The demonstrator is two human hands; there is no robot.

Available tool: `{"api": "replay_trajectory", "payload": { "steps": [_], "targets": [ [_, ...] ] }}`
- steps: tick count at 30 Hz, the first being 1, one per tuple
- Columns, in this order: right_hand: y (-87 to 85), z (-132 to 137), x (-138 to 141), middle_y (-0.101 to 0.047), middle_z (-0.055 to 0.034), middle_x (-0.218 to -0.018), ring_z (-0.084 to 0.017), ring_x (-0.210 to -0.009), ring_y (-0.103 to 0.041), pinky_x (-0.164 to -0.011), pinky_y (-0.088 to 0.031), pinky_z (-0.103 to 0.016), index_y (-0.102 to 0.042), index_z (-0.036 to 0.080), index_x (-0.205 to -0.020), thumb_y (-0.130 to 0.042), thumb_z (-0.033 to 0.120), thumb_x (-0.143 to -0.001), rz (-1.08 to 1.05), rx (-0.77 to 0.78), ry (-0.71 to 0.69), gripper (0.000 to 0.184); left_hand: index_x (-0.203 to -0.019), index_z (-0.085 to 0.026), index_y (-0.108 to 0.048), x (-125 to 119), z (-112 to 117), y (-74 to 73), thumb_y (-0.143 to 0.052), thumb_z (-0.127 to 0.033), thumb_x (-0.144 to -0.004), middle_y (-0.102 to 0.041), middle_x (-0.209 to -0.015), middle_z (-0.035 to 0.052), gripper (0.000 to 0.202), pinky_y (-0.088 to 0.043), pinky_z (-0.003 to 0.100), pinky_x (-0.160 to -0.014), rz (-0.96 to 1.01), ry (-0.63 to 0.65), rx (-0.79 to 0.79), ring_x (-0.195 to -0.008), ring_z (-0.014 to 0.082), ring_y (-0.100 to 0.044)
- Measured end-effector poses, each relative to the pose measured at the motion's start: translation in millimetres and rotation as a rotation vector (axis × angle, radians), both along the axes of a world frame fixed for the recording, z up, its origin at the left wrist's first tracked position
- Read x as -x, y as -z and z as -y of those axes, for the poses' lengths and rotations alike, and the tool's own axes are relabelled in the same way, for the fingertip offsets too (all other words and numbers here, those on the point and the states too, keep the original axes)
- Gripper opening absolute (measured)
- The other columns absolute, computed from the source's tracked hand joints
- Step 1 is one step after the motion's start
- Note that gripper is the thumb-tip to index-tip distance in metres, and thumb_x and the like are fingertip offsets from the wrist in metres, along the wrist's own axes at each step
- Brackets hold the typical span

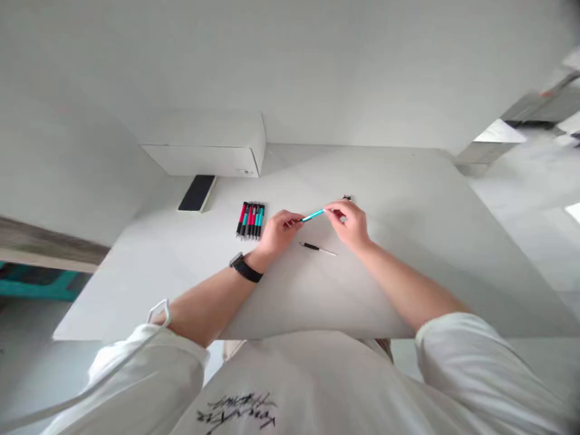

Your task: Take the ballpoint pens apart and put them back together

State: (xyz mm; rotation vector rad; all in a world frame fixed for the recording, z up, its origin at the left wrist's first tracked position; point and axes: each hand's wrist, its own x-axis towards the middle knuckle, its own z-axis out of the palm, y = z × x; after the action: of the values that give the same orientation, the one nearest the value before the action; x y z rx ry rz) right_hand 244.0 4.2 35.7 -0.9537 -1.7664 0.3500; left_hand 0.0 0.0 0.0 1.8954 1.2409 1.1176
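Observation:
A teal pen barrel [313, 215] is held slantwise above the table between my two hands. My left hand [281, 229] pinches its lower left end, where a dark part shows. At the upper right end, the fingertips of my right hand [348, 220] are closed on it; what else they may hold is hidden. Just below lies a black pen grip with a thin white refill [317, 248]. Left of my left hand, several red, teal and black pens [250, 221] lie side by side in a row. Small black parts [347, 197] peek out behind my right hand.
A long white box [203, 160] stands against the wall at the back left of the white table [408, 199]. In front of it lies a phone with a dark face [197, 192]. A white cable [104, 371] runs along my left sleeve.

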Motion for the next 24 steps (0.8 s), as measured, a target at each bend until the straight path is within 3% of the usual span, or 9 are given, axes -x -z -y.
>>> {"api": "replay_trajectory", "payload": {
  "steps": [4, 9, 13, 16, 20, 24],
  "targets": [
    [0.7, 2.7, -0.9, -0.073, -0.0057, -0.105, -0.020, -0.082, -0.068, -0.073, -0.059, -0.036, -0.076, 0.030, -0.111, -0.064, 0.038, -0.102, 0.022, 0.055, -0.057, 0.018, -0.112, -0.026, -0.079, -0.3, 0.9, 0.4, -0.069, -0.032, -0.096, -0.070, -0.099, 0.0046, 0.020, -0.053, 0.031, -0.078, 0.007, -0.015, -0.004, -0.086, 0.0172, -0.066],
    [10.2, -0.1, 1.2, -0.072, -0.0053, -0.113, -0.018, -0.083, -0.069, -0.074, -0.060, -0.033, -0.065, 0.032, -0.134, -0.073, 0.046, -0.094, -0.163, 0.276, -0.114, 0.043, -0.113, -0.026, -0.079, -0.1, 5.3, -5.9, -0.068, -0.032, -0.098, -0.070, -0.098, 0.0049, 0.019, -0.053, 0.031, -0.078, 0.034, 0.011, -0.035, -0.087, 0.0173, -0.066],
    [18.0, -2.5, 6.3, -0.072, -0.0035, -0.103, -0.018, -0.082, -0.067, -0.065, -0.057, -0.029, -0.073, 0.028, -0.112, -0.079, 0.054, -0.087, -0.228, 0.514, -0.274, 0.037, -0.112, -0.026, -0.078, -2.5, 9.4, -11.5, -0.067, -0.035, -0.099, -0.070, -0.096, 0.0053, 0.020, -0.053, 0.031, -0.078, 0.029, 0.054, -0.053, -0.089, 0.0179, -0.066],
    [18.8, -2.8, 9.0, -0.070, -0.0011, -0.090, -0.016, -0.076, -0.064, -0.059, -0.054, -0.028, -0.073, 0.027, -0.104, -0.081, 0.055, -0.085, -0.294, 0.602, -0.328, 0.035, -0.117, -0.026, -0.076, -4.5, 12.3, -13.8, -0.067, -0.037, -0.099, -0.071, -0.099, 0.0052, 0.022, -0.054, 0.032, -0.083, -0.004, 0.092, -0.046, -0.093, 0.0188, -0.067],
    [16.2, -8.6, 3.5, -0.071, -0.0016, -0.095, -0.016, -0.079, -0.065, -0.060, -0.053, -0.027, -0.070, 0.027, -0.103, -0.082, 0.055, -0.084, -0.469, 0.568, -0.271, 0.036, -0.135, -0.026, -0.063, -3.9, 17.0, -18.3, -0.076, -0.041, -0.092, -0.072, -0.111, 0.0059, 0.047, -0.051, 0.038, -0.096, -0.133, 0.095, -0.081, -0.103, 0.0225, -0.067],
    [16.9, -19.9, -7.9, -0.074, -0.0021, -0.106, -0.016, -0.085, -0.068, -0.063, -0.054, -0.025, -0.064, 0.028, -0.102, -0.080, 0.056, -0.085, -0.618, 0.528, -0.136, 0.036, -0.126, -0.027, -0.066, -0.4, 21.4, -24.7, -0.081, -0.042, -0.085, -0.068, -0.124, 0.0082, 0.046, -0.043, 0.047, -0.107, -0.428, 0.229, -0.196, -0.117, 0.0295, -0.060]
  ]
}}
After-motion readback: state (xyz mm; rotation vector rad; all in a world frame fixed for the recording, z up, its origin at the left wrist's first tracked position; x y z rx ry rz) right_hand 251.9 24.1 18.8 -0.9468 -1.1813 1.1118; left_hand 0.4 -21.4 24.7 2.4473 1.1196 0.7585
